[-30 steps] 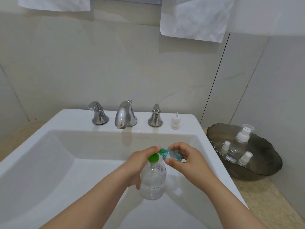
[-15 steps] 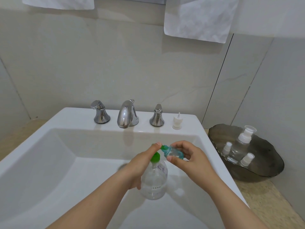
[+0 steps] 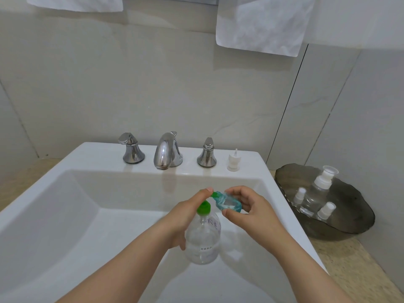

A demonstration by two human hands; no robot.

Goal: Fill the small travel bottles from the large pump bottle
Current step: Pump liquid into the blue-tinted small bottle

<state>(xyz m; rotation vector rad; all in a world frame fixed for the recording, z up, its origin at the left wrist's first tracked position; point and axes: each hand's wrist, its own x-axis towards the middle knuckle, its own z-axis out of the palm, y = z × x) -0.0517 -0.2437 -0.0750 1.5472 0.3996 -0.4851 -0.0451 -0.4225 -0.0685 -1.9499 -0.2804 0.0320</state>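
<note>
We log two marks, both on the clear bottle (image 3: 202, 241) with the green cap. A small white label (image 3: 206, 248) low on its body carries tiny dark print, too small to read. Purple handwriting (image 3: 215, 224) on its shoulder: strokes illegible.

glossy chrome faucet (image 3: 167, 150), white sink (image 3: 65, 162)

left hand (image 3: 185, 216): fingers curled, gripping | right hand (image 3: 251, 209): thumb-finger pinch | forearms: converging forward
</note>
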